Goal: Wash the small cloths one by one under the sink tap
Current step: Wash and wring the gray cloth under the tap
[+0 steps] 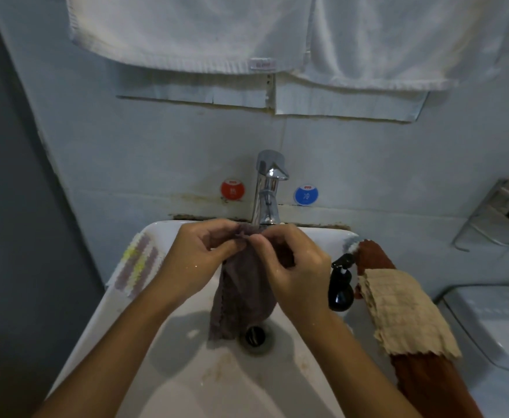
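Sink (162, 384): under the fingers.
Tap (267, 191): just past the fingertips.
Purple cloth (244, 294): hangs long-ways down from the fingers.
Left hand (199, 254): pinches its top edge.
Right hand (292, 267): pinches it too, equally near.

Over the sink (132, 324) the middle is taken: the left hand (199, 260) and right hand (292, 273) meet just below the tap (267, 191), pinching the top edge of a purple-grey cloth (241, 300) that hangs down to the drain (254, 334). The near half of the basin lies open between the forearms. On the left rim a striped cloth (135, 267) covers the ledge. On the right rim a beige cloth (404, 312) lies over a rust-brown cloth (374, 254), with a black pump bottle (340, 285) just beside the right hand. White towels (247, 31) hang above, well apart from the tap.
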### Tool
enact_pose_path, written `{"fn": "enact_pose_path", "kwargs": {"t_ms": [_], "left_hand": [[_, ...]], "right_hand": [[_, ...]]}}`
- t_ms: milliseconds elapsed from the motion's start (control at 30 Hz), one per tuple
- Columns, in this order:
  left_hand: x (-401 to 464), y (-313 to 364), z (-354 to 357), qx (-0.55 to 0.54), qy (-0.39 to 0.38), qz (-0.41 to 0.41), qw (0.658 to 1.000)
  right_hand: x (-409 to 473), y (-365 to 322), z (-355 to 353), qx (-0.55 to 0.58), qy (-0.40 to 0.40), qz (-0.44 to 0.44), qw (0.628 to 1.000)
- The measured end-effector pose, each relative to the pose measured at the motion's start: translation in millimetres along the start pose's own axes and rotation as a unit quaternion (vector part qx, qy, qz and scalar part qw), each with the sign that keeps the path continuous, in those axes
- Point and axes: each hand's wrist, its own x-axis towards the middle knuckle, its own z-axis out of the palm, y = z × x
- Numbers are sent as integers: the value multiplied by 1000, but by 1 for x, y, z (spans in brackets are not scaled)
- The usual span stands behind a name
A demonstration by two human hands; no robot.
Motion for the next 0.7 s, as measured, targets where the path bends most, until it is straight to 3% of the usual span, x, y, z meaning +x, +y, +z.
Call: {"fn": "enact_pose_path", "kwargs": {"t_ms": [167,300,433,700], "left_hand": [[2,7,-6,-77,56,19,995],[3,3,-9,-102,78,12,992],[4,-1,-9,-109,87,7,990],[4,1,-8,-134,117,29,984]], "right_hand": [[8,4,-17,-15,-96,2,995],[8,7,-20,-15,-118,44,992],[5,4,-19,54,-160,117,979],[6,0,-23,200,-292,326,876]]}}
